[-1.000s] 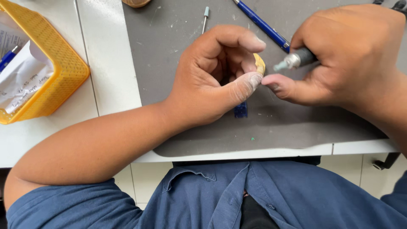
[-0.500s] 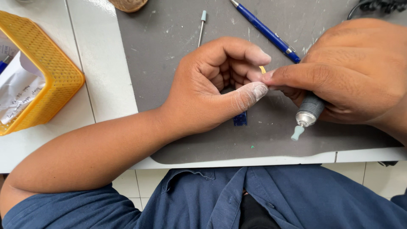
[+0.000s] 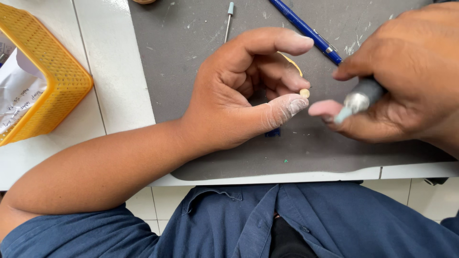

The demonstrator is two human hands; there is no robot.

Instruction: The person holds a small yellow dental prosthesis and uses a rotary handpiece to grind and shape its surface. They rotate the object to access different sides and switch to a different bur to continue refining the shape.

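Grey matting covers the worktop (image 3: 191, 43) under both hands. Left hand (image 3: 239, 95) curls narrowly around a small yellowish piece (image 3: 304, 92) pinched at its fingertips — mostly hidden. Right hand (image 3: 406, 81), cut off at the edge, grips a grey rotary tool (image 3: 361, 98), tip just beside the piece. Beyond lie a blue pen (image 3: 306, 31) and a yellow basket (image 3: 52, 76) — far left.

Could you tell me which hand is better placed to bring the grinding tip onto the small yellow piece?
The right hand, I would say. It already grips the grey rotary tool, whose pale tip points toward the small yellow piece. The left hand is busy pinching that piece over the grey mat.
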